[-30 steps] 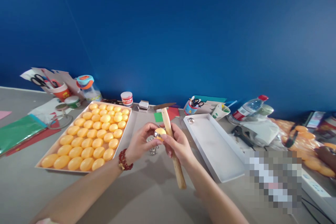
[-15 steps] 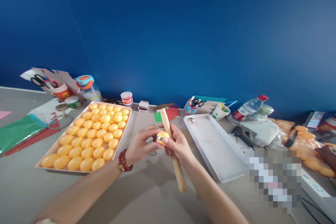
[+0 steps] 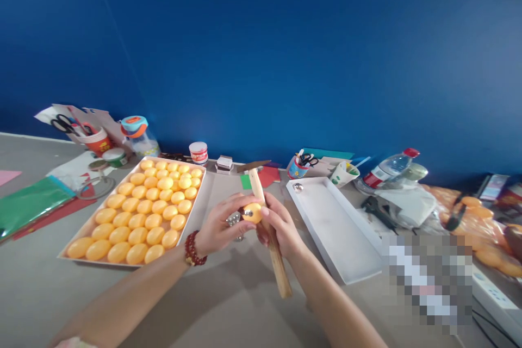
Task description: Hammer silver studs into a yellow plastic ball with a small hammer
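Note:
My left hand (image 3: 222, 223) is closed, thumb and fingers pinching an orange ball (image 3: 253, 212), which looks like a table tennis ball. A small dark, shiny spot shows on the ball's face. My right hand (image 3: 281, 224) wraps round a pale wooden stick (image 3: 280, 271), held slanting just right of the ball; its thumb is at the ball's right edge. Small shiny silver pieces (image 3: 234, 219) show by my left fingers, partly hidden. On the left lies a shallow box (image 3: 63, 250) filled with rows of similar orange balls (image 3: 136, 221).
To the right lies a white tray (image 3: 346, 239) with a silver piece (image 3: 298, 187) at its far end. A bottle (image 3: 385, 169), a black tool (image 3: 377, 212), a bag of orange balls (image 3: 481, 228) and a power strip (image 3: 495, 291) lie beyond. Cups and a jar (image 3: 198, 153) line the wall.
The ball has turned slightly between my hands, and the right thumb has slid from its face to its edge. The stick stays in my right hand.

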Demonstrator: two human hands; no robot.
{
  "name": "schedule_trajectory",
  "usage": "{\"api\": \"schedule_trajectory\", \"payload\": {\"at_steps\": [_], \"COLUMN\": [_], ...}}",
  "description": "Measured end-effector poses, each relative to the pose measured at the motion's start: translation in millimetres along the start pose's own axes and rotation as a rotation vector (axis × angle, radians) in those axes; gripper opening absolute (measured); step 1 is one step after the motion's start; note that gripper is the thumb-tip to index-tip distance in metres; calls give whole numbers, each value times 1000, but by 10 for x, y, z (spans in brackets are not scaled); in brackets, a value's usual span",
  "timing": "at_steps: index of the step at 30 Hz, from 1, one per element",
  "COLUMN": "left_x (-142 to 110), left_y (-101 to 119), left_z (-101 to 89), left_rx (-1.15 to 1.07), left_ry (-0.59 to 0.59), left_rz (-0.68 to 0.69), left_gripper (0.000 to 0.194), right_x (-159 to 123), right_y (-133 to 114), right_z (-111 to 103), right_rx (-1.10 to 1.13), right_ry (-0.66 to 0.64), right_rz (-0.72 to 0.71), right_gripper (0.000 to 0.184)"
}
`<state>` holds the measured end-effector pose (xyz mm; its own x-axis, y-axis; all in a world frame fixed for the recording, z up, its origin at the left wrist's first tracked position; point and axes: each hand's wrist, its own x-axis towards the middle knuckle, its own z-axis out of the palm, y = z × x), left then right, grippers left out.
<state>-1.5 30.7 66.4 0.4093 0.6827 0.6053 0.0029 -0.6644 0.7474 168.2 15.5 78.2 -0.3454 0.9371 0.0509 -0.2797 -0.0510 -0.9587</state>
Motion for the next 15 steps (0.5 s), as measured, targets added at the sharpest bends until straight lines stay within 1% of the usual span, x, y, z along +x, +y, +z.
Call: {"api": "schedule_trajectory", "payload": {"at_steps": [3,5,11,15], "left_x": [8,9,19,14], "left_y": [-15,-16,43,51], "left_z": [-9,-8,14,19], "left_rx": [24,50,149,191], "left_ry": [-11,-18,3,15], "left_rz": [40,40,-16,-56], "left_gripper": [40,40,37,35], "right_x": [-1,4,22,29], "right_y": [-7,-7,47,83], "right_z": [16,13,-35,-50], "right_rx": [-27,-39,-33,-25], "right_ry": [32,38,-17,-42], "right_rz": [-7,-8,19,13], "right_gripper": [36,36,33,34]}}
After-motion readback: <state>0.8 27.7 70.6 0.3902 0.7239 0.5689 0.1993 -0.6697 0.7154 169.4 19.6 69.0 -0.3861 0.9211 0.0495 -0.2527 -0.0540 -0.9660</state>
